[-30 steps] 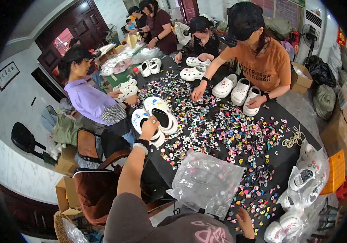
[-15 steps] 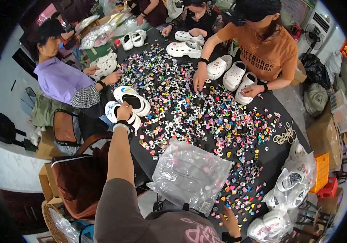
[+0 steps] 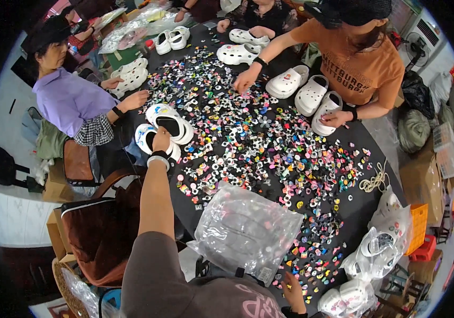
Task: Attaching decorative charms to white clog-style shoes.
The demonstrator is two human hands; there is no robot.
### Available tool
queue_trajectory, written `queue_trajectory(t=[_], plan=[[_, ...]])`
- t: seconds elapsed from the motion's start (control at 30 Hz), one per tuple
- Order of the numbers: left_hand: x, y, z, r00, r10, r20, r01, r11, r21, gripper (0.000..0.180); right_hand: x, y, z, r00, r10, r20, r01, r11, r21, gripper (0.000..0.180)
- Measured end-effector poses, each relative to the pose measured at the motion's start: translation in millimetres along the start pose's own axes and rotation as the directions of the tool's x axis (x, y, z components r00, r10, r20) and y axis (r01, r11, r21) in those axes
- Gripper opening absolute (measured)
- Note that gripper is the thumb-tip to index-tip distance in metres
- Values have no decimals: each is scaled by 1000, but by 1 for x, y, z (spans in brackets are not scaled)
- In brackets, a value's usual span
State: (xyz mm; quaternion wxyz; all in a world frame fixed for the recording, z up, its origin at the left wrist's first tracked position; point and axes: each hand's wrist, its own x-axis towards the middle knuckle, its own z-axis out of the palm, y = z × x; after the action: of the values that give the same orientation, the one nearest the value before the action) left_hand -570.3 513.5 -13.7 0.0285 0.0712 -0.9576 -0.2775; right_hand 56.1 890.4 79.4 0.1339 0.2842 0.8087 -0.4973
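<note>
Seen from above: a round black table [image 3: 364, 153] strewn with small multicoloured plastic shoe charms [image 3: 258, 143]. Left hand [image 3: 161, 141] stretched far forward at full arm's length, resting on a white foam clog with a blue lining [image 3: 147, 139] at the table's left edge; fingers curled over its near rim, though whether truly gripped or merely touched could not be told. A second white foam clog with a dark opening [image 3: 170, 122] lying just beyond, touching the first, long axis slanting from upper left to lower right. Both clogs straight ahead of the left hand and well apart from the right hand [image 3: 293, 291], which sat low at the near table edge, loosely open over the charms, holding nothing visible. Left hand therefore much the nearer. Between the two arms, a crumpled clear plastic bag [image 3: 245, 233]. At right, clear bags of white clogs [image 3: 378, 249]. Across the table, a person in an orange shirt [image 3: 362, 69] sorting charms beside three white clogs [image 3: 309, 93]; at left, a person in a lilac shirt [image 3: 68, 100]. Compared with half a second earlier: left hand on the same pair of clogs, right hand at the same edge, view tilted only slightly.
</note>
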Motion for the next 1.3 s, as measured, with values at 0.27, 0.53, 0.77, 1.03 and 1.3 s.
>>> queue_trajectory(t=[0.27,0.53,0.77,1.03,1.3], plan=[[-9,35,3,992,110,63,-124,945,304,44,6,12,4,998,-58,-18,55,989,-138,42],[-32,36,-24,991,109,-77,-107,993,40,62,-19,38,10,979,-142,-149,132,989,-72,35],[-98,77,-29,866,495,77,-486,867,-106,54,-36,32,16,971,-166,-172,166,986,-10,34],[-295,73,-10,633,722,280,-731,677,-92,58,-56,42,30,959,-183,-218,180,983,-34,32],[-314,9,20,818,165,551,160,856,-492,46,-21,82,59,998,-67,-2,61,892,448,50]])
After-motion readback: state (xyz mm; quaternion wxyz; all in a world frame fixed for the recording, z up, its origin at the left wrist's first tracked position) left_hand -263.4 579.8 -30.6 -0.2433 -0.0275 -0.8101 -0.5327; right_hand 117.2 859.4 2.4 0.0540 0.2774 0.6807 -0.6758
